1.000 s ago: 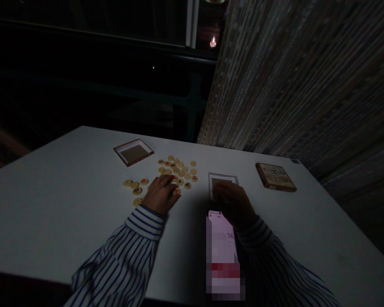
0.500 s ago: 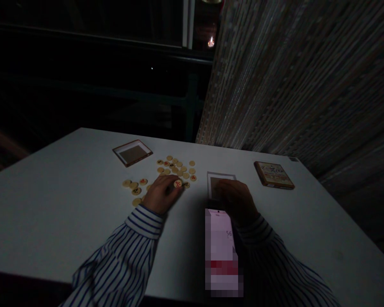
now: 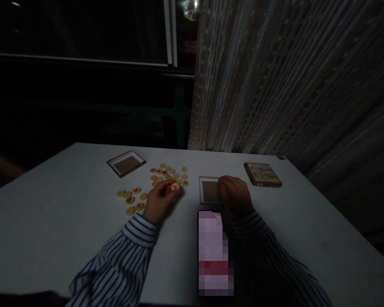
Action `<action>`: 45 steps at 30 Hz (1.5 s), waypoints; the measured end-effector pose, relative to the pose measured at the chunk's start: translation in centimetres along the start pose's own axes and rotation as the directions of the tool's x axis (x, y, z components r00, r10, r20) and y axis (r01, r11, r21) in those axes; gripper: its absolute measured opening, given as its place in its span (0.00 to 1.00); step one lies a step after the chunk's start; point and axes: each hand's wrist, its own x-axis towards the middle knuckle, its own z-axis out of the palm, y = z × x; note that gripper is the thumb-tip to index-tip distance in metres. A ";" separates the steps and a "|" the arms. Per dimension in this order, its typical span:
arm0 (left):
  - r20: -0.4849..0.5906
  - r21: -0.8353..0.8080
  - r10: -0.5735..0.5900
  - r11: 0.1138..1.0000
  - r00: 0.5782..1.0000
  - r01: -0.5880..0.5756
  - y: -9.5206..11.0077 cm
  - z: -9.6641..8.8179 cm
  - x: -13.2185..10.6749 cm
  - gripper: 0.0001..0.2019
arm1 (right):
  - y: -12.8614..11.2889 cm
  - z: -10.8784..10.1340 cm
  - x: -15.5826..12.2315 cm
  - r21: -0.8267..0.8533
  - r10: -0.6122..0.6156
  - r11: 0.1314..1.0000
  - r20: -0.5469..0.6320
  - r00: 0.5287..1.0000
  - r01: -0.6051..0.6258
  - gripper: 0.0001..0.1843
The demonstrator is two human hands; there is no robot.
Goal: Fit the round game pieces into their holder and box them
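Note:
Between the thumb and fingers of my left hand (image 3: 159,199) is a round Chinese chess piece (image 3: 175,186), its red character facing up. The hand is closed on it, just above the table beside a spread of pale wooden pieces (image 3: 176,175), some showing red or black characters. My right hand (image 3: 236,196) has its fingers curled over the right rim of a shallow white-edged box (image 3: 208,202) with a brown bottom. Part of that rim and the fingertips are hidden. More loose pieces (image 3: 129,200) lie left of my left hand.
A lit phone (image 3: 213,243), its screen blurred out, lies in front of the box. An open reddish-edged box part (image 3: 120,174) lies at the back left. The decorated box (image 3: 263,174) is at the right of the white table (image 3: 51,221). A string curtain (image 3: 243,85) hangs behind.
My right hand has drawn back from over the box to its right rim, uncovering more of the bottom. My left hand still holds the piece, now a little clear of the others. The view has tilted up.

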 end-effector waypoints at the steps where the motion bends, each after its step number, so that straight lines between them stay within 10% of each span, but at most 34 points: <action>1: 0.004 -0.031 -0.020 0.999 1.000 0.020 0.2 0.2 0.1 0.21 | 0.1 0.0 0.0 -0.003 0.004 1.000 -0.005 1.000 -0.004 0.08; 18: 0.117 -0.413 -0.167 0.888 0.979 0.201 1.2 6.8 2.2 0.24 | 1.2 -0.1 -0.3 -0.001 0.101 0.995 -0.055 0.993 -0.101 0.09; 38: 0.269 -0.257 -0.220 0.922 0.938 0.290 0.3 8.1 0.4 0.20 | 2.2 0.3 -0.8 0.104 -0.085 0.992 0.201 0.976 0.065 0.10; 45: 0.303 -0.144 -0.099 0.978 0.948 0.148 -0.5 7.9 0.3 0.15 | 1.2 -0.3 -0.7 0.102 -0.120 0.990 0.234 0.965 0.099 0.13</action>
